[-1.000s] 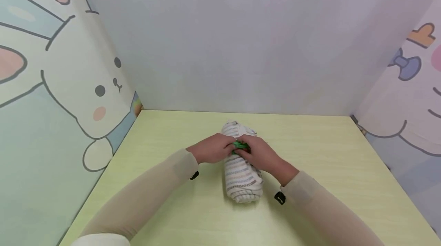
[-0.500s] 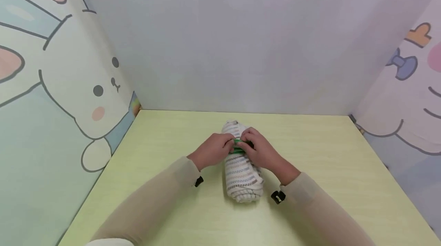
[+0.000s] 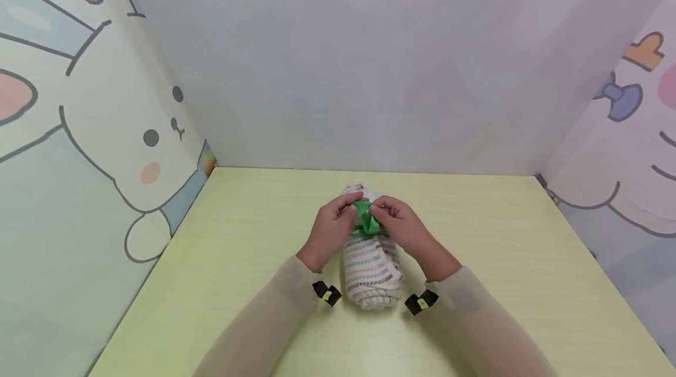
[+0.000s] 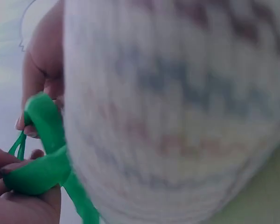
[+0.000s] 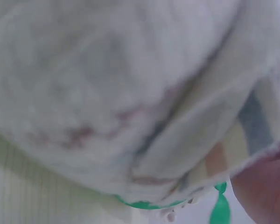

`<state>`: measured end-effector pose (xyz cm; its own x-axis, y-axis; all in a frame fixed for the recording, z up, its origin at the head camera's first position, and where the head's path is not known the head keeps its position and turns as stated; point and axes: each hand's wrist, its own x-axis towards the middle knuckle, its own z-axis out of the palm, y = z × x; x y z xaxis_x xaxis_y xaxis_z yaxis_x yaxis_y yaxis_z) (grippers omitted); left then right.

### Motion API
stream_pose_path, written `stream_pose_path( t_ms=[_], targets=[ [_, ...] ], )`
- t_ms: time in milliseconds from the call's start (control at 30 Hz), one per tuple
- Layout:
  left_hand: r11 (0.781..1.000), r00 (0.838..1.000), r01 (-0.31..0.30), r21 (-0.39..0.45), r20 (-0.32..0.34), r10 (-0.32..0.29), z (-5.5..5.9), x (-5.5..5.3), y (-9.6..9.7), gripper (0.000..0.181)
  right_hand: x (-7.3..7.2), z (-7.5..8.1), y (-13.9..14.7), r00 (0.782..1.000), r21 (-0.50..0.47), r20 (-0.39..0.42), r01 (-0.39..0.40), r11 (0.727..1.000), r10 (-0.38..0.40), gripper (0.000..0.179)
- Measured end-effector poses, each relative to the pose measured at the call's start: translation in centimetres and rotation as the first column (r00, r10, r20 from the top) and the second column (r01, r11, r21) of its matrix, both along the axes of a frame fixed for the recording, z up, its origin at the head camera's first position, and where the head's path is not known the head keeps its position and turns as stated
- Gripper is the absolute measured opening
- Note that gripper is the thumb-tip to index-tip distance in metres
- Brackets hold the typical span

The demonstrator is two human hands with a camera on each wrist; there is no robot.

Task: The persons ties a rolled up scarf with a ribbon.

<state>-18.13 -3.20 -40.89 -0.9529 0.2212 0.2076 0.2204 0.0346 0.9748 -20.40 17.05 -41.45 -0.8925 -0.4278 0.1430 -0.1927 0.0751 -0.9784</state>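
Observation:
A rolled towel point(image 3: 372, 277), white with rows of coloured stripes, lies lengthwise on the table. Round its middle runs a green ribbon point(image 3: 371, 224), with a loop standing up on top. My left hand point(image 3: 330, 230) pinches the ribbon between thumb and fingers at its left side. From the right, my right hand point(image 3: 408, 227) pinches another part of it. The left wrist view shows ribbon loops point(image 4: 35, 175) between the fingers of both hands, beside the blurred towel point(image 4: 177, 116). In the right wrist view the towel point(image 5: 84, 93) hides most of the ribbon point(image 5: 219, 210).
The pale yellow-green table point(image 3: 253, 206) reaches back to a plain light wall point(image 3: 343, 71). Cartoon-printed panels stand at the sides, with a white rabbit point(image 3: 127, 124) on the left one. A small black device hangs at each wrist.
The ribbon, flat across the towel half a second ago, now rises in a loop between my hands. My left hand has turned more upright, its wrist swinging right. The towel stays in place.

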Motion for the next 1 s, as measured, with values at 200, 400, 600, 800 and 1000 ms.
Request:
stream_pose_path(
  t_ms=[200, 400, 600, 800, 1000],
  targets=[
    [0.989, 1.0, 0.013, 0.147, 0.019, -0.016, -0.4, 0.2, 0.1, 0.046, 0.1, -0.5, 0.8, 0.975, -0.298, 0.155, -0.105, 0.949, 0.157, 0.047],
    [0.975, 0.997, 0.057, 0.216, 0.035, -0.067, -0.9, 0.4, 0.2, 0.048, 0.4, -1.6, 0.6, 0.999, -0.229, -0.014, -0.04, 0.973, 0.037, 0.053],
    [0.979, 0.997, 0.069, 0.194, 0.023, -0.075, -1.1, 0.9, 0.5, 0.047, 0.9, -1.9, -1.0, 0.955, -0.012, -0.194, 0.227, 0.974, -0.225, 0.043],
    [0.978, 0.997, 0.059, 0.199, 0.031, -0.066, -0.9, 1.1, 0.5, 0.048, 1.3, -1.5, -2.1, 0.913, 0.12, -0.254, 0.357, 0.926, -0.319, 0.035],
    [0.977, 0.997, 0.061, 0.202, 0.036, -0.07, -0.9, 1.1, 0.3, 0.048, 1.3, -1.2, -2.4, 0.93, 0.08, -0.193, 0.332, 0.94, -0.312, 0.027]
  ],
)
